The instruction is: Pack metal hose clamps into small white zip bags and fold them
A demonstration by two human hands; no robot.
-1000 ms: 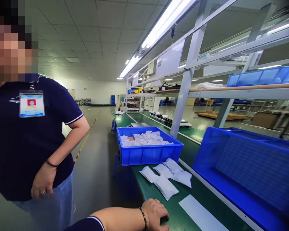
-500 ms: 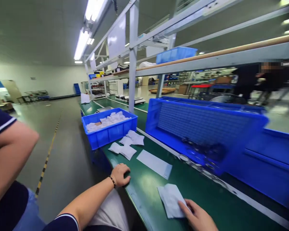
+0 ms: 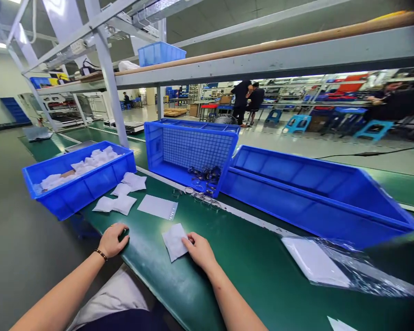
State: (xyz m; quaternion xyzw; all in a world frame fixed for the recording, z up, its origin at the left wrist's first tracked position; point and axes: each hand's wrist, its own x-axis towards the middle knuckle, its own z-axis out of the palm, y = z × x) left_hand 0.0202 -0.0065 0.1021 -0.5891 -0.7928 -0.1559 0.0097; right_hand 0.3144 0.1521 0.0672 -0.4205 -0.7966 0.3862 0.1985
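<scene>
Head view | right hand (image 3: 200, 250) fingers pressing white pouch (image 3: 174, 242), grip unclear | left hand (image 3: 113, 239) curled on table edge (image 3: 148, 271)

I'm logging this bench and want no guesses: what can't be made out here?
- Head view: what the white packet holds; its wrapper is opaque.
- The dark parts in the tilted blue bin: too small to name.
- Left hand fingertips: curled over the table edge.
- Right hand palm: turned down.

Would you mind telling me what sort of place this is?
Probably a factory packing line: a long green bench, blue bins of white pouches, and overhead shelving.
</scene>
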